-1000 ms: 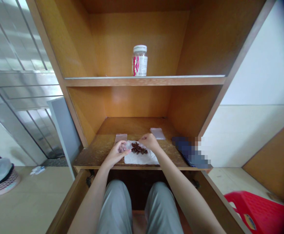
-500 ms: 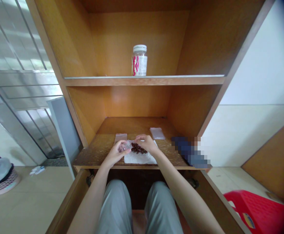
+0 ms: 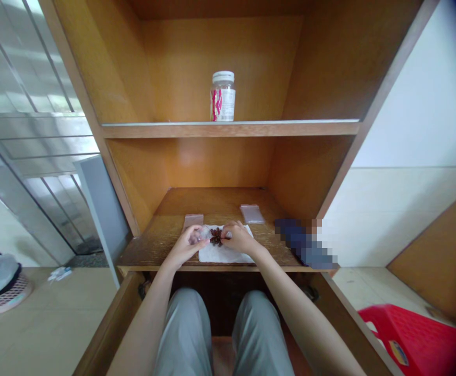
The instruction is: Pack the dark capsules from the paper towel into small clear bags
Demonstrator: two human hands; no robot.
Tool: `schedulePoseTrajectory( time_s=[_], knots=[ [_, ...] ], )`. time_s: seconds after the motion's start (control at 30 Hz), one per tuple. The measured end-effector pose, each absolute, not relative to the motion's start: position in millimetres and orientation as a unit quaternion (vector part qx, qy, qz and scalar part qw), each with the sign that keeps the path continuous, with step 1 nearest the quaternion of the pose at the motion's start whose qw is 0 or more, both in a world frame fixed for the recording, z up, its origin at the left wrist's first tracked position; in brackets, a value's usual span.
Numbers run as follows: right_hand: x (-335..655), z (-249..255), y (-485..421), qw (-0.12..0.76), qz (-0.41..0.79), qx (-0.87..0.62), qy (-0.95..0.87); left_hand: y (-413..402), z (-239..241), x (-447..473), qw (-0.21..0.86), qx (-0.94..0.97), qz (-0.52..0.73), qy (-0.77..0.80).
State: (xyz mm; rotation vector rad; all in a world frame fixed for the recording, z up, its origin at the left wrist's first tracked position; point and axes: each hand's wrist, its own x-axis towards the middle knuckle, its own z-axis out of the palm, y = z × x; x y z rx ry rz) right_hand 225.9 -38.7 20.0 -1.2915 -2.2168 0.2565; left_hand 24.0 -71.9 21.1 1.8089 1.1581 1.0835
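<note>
My left hand [image 3: 184, 247] is closed round a clear plastic bag [image 3: 200, 234], whose mouth faces right. A heap of small dark reddish-brown pieces [image 3: 215, 236], like beans or beads, lies on a white cloth or paper sheet [image 3: 222, 255] just right of the bag. Over the right side of the heap, my right hand [image 3: 239, 237] has its fingertips pinched down among the pieces. Exactly what sits between those fingertips is too small to make out. Behind my left hand lies a flat zip bag [image 3: 194, 220], and another zip bag [image 3: 252, 214] is behind my right hand.
A clear jar [image 3: 223, 98] with a white lid stands on the upper shelf [image 3: 153, 130]. Dark blue cloth-like material [image 3: 294, 240], partly pixelated, lies at the right of the worktop. Below are an open drawer [image 3: 108, 318] and a red plastic stool [image 3: 416, 331].
My right hand has come down from the far edge of the heap onto its right side, covering part of it. My left hand and its bag stay almost in place.
</note>
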Motion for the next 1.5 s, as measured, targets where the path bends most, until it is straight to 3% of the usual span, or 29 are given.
schedulePoseTrajectory(
  time_s=[0.23, 0.43, 0.53, 0.73, 0.83, 1.0, 1.23, 1.37, 1.5],
  knots=[
    [226.3, 21.8, -37.2, 0.320, 0.113, -0.456, -0.823, -73.2, 22.0, 24.1, 0.367, 0.695, 0.425, 0.450],
    [211.8, 32.4, -35.8, 0.495, 0.217, -0.431, -0.723, -73.7, 23.1, 24.3, 0.365, 0.700, 0.424, 0.444],
    [196.7, 34.3, -36.9, 0.538, 0.287, -0.417, -0.674, -72.7, 21.8, 24.1, 0.364, 0.701, 0.426, 0.442],
    [191.9, 36.1, -42.0, 0.495, 0.331, -0.392, -0.701, -71.1, 19.1, 23.7, 0.360, 0.701, 0.430, 0.440],
    [206.9, 37.5, -43.7, 0.480, 0.255, -0.426, -0.723, -71.8, 19.8, 23.7, 0.368, 0.699, 0.430, 0.437],
    [229.2, 34.3, -54.1, 0.340, 0.114, -0.524, -0.773, -72.5, 20.8, 23.3, 0.368, 0.701, 0.422, 0.442],
    [227.4, 33.0, -71.8, 0.228, 0.064, -0.560, -0.794, -71.6, 18.8, 23.0, 0.368, 0.700, 0.423, 0.442],
    [224.7, 36.4, -70.9, 0.245, 0.067, -0.567, -0.784, -73.3, 20.1, 23.4, 0.366, 0.700, 0.422, 0.444],
    [218.2, 44.7, -64.9, 0.362, 0.078, -0.567, -0.736, -74.5, 21.8, 24.0, 0.362, 0.703, 0.423, 0.443]
  ],
)
